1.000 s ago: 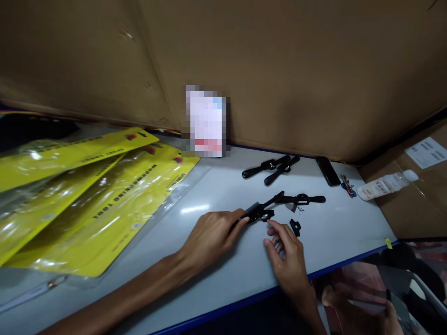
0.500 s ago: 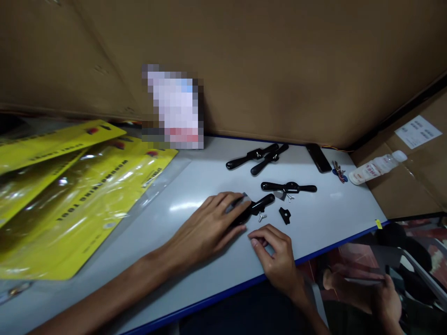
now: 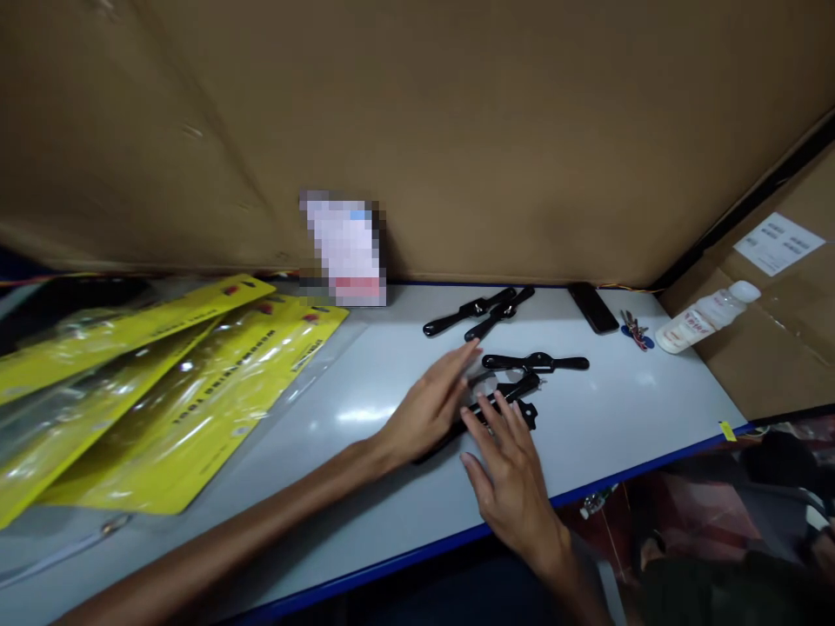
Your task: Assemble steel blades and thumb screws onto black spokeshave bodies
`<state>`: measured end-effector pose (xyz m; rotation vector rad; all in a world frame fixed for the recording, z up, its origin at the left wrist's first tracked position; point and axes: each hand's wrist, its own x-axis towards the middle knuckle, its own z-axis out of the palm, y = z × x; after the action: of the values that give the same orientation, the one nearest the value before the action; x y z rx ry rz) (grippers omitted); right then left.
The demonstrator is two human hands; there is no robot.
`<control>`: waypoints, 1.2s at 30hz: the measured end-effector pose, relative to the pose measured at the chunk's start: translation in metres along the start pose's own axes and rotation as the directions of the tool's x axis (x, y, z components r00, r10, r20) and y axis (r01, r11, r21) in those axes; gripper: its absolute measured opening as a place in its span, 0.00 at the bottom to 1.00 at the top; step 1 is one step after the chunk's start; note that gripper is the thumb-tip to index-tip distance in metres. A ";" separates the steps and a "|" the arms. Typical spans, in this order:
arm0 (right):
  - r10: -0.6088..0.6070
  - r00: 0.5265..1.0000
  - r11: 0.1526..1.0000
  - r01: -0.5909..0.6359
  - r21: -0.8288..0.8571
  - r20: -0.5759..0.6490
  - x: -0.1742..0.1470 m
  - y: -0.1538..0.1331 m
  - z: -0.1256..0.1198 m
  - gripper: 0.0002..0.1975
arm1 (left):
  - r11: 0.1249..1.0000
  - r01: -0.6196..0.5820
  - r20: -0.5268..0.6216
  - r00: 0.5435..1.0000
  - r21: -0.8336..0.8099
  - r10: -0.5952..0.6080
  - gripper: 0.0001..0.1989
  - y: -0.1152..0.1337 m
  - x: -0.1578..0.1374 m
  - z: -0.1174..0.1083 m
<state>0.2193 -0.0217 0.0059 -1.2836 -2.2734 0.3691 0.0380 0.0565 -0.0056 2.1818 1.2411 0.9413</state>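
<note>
A black spokeshave [image 3: 527, 382] lies slantwise on the table under both my hands, partly covered by them. My left hand [image 3: 427, 402] is turned on edge beside it, fingers stretched out and thumb side hidden. Over the same tool, my right hand [image 3: 509, 469] has its fingers spread, the tips touching or just above the handle. A small black cap piece [image 3: 531, 419] shows past my right fingertips. Just behind lies another spokeshave body [image 3: 538, 362] without a blade in view. The wing screws are mostly hidden.
Two more spokeshaves [image 3: 470, 313] lie crossed farther back. A phone [image 3: 593, 308], keys [image 3: 635, 330] and a white bottle [image 3: 704, 320] are at right. Yellow tool packages [image 3: 228, 391] pile up at left. Cardboard [image 3: 496, 156] walls the back. Part of another person [image 3: 704, 582] shows lower right.
My left hand has lifted off its grip over the spokeshave and turned on edge. My right hand has opened from a pinch and reached up over the tool. The view has shifted slightly.
</note>
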 end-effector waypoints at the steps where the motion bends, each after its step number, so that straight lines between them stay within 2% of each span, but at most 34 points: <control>1: -0.019 0.999 0.999 0.020 -0.024 0.048 0.001 0.001 0.000 0.25 | 1.000 0.018 -0.056 0.998 0.022 -0.017 0.24 -0.001 0.012 -0.003; 4: -0.035 0.994 0.998 0.040 -0.051 0.106 0.003 0.003 0.004 0.24 | 0.948 0.024 -0.018 1.000 0.319 -0.019 0.18 0.001 0.053 -0.011; 7: 0.016 0.998 0.998 -0.012 -0.061 0.066 0.003 0.006 0.011 0.25 | 0.804 -0.055 0.136 0.990 0.592 -0.032 0.16 0.005 0.094 -0.007; 11: 0.095 0.995 0.992 -0.095 -0.077 -0.001 0.001 0.014 0.018 0.29 | 0.653 -0.136 0.212 0.977 0.745 -0.038 0.18 0.002 0.132 0.009; 15: 0.105 0.994 0.993 -0.106 -0.051 -0.010 -0.001 0.017 0.019 0.31 | 0.622 -0.103 0.205 0.974 0.776 -0.094 0.23 -0.008 0.146 0.017; 22: 0.115 0.993 0.992 -0.114 -0.052 0.020 0.002 0.015 0.015 0.30 | 0.616 -0.099 0.223 0.967 0.781 -0.127 0.30 -0.015 0.145 0.018; 26: 0.111 0.992 0.988 -0.105 -0.110 0.053 0.002 0.015 0.014 0.28 | 0.638 0.032 0.138 0.967 0.769 -0.215 0.36 -0.006 0.150 0.025; 29: 0.111 0.992 0.984 -0.101 -0.144 0.066 0.003 0.014 0.013 0.27 | 0.661 0.120 0.135 0.937 0.741 -0.321 0.31 0.004 0.162 0.030; 32: 0.120 0.990 0.982 -0.108 -0.158 0.074 0.003 0.014 0.012 0.26 | 0.690 0.124 0.173 0.923 0.713 -0.344 0.23 0.010 0.173 0.032; 36: 0.126 0.990 0.983 -0.115 -0.143 0.066 0.003 0.014 0.012 0.26 | 0.722 0.145 0.189 0.913 0.677 -0.361 0.22 0.010 0.174 0.034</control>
<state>0.2214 -0.0113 -0.0102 -1.5060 -2.3247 0.3100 0.1313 0.2014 0.0372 2.4176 1.8399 0.0051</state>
